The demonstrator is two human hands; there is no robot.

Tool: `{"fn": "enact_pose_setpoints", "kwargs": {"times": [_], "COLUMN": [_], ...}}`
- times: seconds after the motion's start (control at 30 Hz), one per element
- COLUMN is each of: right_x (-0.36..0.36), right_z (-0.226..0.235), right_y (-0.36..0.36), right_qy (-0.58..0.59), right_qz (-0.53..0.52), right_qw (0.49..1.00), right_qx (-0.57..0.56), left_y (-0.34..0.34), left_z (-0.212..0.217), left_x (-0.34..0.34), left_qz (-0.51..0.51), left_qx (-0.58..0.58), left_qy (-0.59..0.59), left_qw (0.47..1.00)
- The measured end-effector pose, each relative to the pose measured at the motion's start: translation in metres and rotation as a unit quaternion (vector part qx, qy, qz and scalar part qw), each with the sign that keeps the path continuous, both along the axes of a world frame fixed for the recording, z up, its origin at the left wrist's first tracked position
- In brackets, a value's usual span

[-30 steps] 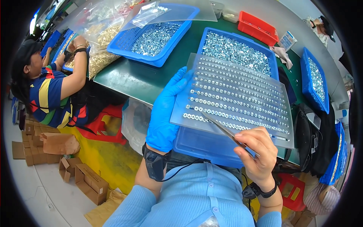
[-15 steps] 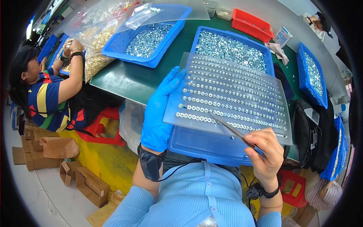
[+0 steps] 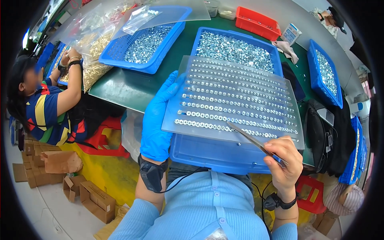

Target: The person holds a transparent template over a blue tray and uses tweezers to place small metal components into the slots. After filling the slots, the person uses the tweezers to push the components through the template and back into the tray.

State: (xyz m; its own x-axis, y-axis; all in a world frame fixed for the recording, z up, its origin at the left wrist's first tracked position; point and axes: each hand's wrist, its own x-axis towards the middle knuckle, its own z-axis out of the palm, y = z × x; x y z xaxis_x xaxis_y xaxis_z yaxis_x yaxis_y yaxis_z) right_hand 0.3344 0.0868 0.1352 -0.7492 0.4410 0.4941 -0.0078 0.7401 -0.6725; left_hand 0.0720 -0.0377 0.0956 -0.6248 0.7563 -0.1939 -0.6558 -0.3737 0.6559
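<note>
My left hand (image 3: 158,120), in a blue glove, grips the left edge of a translucent plate (image 3: 170,126), which tilts toward me. Rows of small shiny metal parts (image 3: 236,99) fill the slots across the plate. In my bare right hand (image 3: 285,160) is a pair of metal tweezers (image 3: 250,139), pinched between thumb and fingers. Their tips rest at or just over the lower rows, near the middle of the plate; whether they hold a part is too small to tell. Under the plate's near edge sits a shallow blue tray (image 3: 200,154) with a few loose parts.
Beyond the plate a blue basket (image 3: 276,60) holds many small metal parts. Another blue basket (image 3: 156,66) stands left of it, and a third (image 3: 316,86) at the right. A red bin (image 3: 256,25) is at the back. At far left a co-worker (image 3: 48,104) sits by a bag of brass-coloured pieces (image 3: 96,72).
The whole view has shifted, so most things appear slightly farther left. The tweezer tips have moved a little to the right along the lower rows. My left hand keeps its hold.
</note>
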Motion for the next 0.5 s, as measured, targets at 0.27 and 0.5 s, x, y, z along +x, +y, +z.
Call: {"fn": "enact_pose_setpoints", "kwargs": {"times": [0.27, 0.5], "right_x": [0.014, 0.008], "right_z": [-0.002, -0.001], "right_y": [0.005, 0.004], "right_qy": [-0.002, 0.001], "right_qz": [-0.008, 0.001], "right_qw": [1.000, 1.000], "right_qx": [-0.016, 0.001], "left_y": [-0.001, 0.000], "left_z": [0.004, 0.004], "left_x": [0.001, 0.003], "left_qz": [0.002, 0.002], "left_qx": [-0.026, -0.024], "left_qy": [0.029, 0.037], "left_qw": [0.999, 0.999]}}
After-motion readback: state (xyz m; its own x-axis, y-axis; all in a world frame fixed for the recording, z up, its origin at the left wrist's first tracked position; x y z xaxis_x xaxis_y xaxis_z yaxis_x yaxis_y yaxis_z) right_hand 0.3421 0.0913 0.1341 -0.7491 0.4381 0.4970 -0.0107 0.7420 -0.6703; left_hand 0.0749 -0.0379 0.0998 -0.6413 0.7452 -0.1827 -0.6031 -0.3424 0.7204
